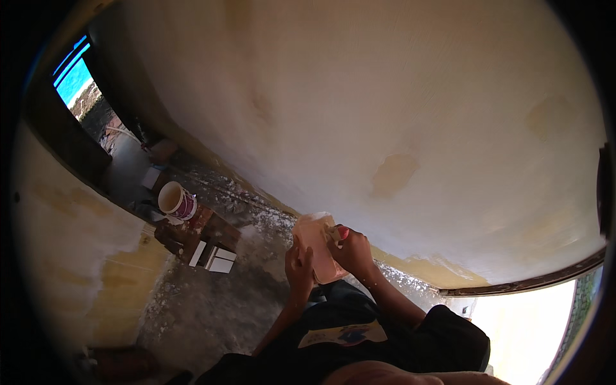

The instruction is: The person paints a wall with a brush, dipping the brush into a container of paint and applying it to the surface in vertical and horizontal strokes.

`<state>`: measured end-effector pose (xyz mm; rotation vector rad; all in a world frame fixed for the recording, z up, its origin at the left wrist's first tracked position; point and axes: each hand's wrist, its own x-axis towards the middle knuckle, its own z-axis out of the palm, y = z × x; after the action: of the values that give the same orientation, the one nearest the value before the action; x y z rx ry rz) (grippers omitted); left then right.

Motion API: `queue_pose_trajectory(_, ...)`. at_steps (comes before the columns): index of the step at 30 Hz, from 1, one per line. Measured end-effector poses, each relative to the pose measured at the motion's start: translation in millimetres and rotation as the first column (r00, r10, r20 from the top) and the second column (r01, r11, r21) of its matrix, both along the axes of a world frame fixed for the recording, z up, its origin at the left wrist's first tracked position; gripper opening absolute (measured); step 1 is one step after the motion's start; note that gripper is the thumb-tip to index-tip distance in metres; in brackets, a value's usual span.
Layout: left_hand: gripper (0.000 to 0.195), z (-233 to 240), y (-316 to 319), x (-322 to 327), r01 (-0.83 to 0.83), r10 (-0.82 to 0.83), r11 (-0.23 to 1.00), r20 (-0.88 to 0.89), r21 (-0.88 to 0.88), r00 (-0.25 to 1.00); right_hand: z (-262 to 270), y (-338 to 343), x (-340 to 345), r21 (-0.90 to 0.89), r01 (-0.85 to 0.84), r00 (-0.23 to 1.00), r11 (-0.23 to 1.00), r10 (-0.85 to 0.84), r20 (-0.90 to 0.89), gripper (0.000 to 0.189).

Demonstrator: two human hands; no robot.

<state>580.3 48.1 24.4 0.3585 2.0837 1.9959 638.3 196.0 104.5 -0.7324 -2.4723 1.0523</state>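
My left hand (299, 267) grips the near left side of a pinkish rectangular plastic tub (320, 262), held in front of my waist. White paste (321, 216) coats the tub's far edge. In my right hand (355, 251) is a small scraper (333, 233) with a red handle end, its blade at the tub's right rim. The blade is partly hidden, so I cannot tell whether it touches the rim. Beyond the tub rises a wall (327, 120) with a whitish coat and a tan bare patch (394, 173).
A white bucket with a purple label (178, 199) stands at the left near brown boards (219, 226) and white rectangular pieces (221, 260). White spatter marks the concrete floor (216, 308). A second patchy wall (110, 269) is on the left. Bright doorways open at upper left and lower right.
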Motion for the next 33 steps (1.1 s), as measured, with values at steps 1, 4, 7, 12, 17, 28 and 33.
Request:
queue_pose_trajectory(1,0.057,-2,1,-7,-0.012,0.011,0.999,-0.034,-0.048,0.999,-2,3,-9,-0.006,-0.023,1.0,1.0,0.023,-0.012,0.021)
queue_pose_trajectory(4,0.058,-6,8,-28,-0.059,0.045,0.988,-0.099,-0.141,0.994,-3,12,-33,-0.02,-0.072,0.997,0.997,0.072,0.007,0.022)
queue_pose_trajectory(7,0.058,-12,10,-52,-0.126,0.084,0.975,-0.221,-0.185,0.972,9,23,-59,-0.037,-0.112,0.991,0.993,0.114,0.069,0.024)
queue_pose_trajectory(12,0.059,-4,16,-83,-0.175,0.17,0.981,-0.063,-0.088,0.983,36,50,-94,-0.065,-0.21,0.974,0.975,0.215,0.075,0.025)
queue_pose_trajectory(17,0.06,15,29,-104,-0.21,0.198,0.97,-0.102,-0.123,0.975,58,89,-121,-0.066,-0.426,0.887,0.902,0.431,0.168,0.027)
queue_pose_trajectory(28,0.059,21,40,-171,-0.216,0.214,0.974,-0.042,-0.072,0.976,87,124,-165,0.011,-0.621,0.707,0.784,0.555,0.438,0.038)
queue_pose_trajectory(33,0.06,4,25,-231,-0.17,0.167,0.985,-0.167,-0.006,0.972,92,111,-191,-0.145,-0.626,0.578,0.766,0.581,0.573,0.034)
